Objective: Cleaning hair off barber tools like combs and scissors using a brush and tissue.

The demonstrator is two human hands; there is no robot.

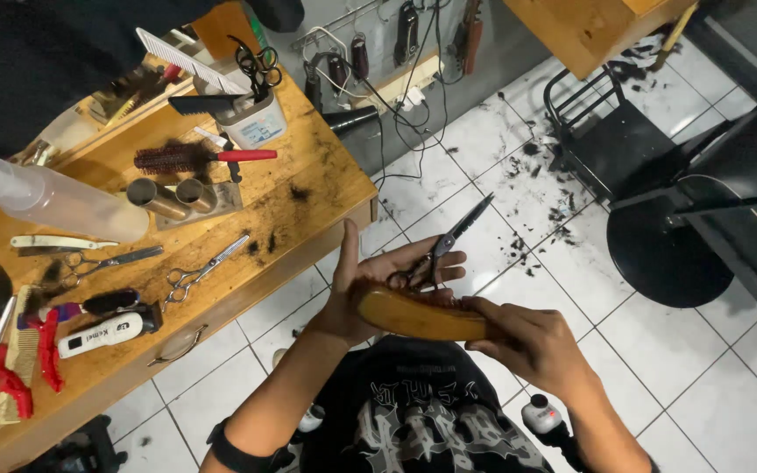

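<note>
You stand on a white tiled floor (484,149) strewn with dark hair clippings (536,175). A wooden counter (308,188) fills the left side, a black barber chair (729,193) sits at right, and cords hang along the grey wall (492,52).

A single head-worn camera looks steeply down over the wearer's chest, close above both hands, the left hand (378,280) and right hand (532,342) meeting near the middle of the frame. The view tilts, so the wooden table (308,197) runs diagonally across the left side, near enough to show its clutter plainly. The tiled floor (703,385) fills the right, with a black chair (729,193) at the far right edge. No second view overlaps it.
</note>
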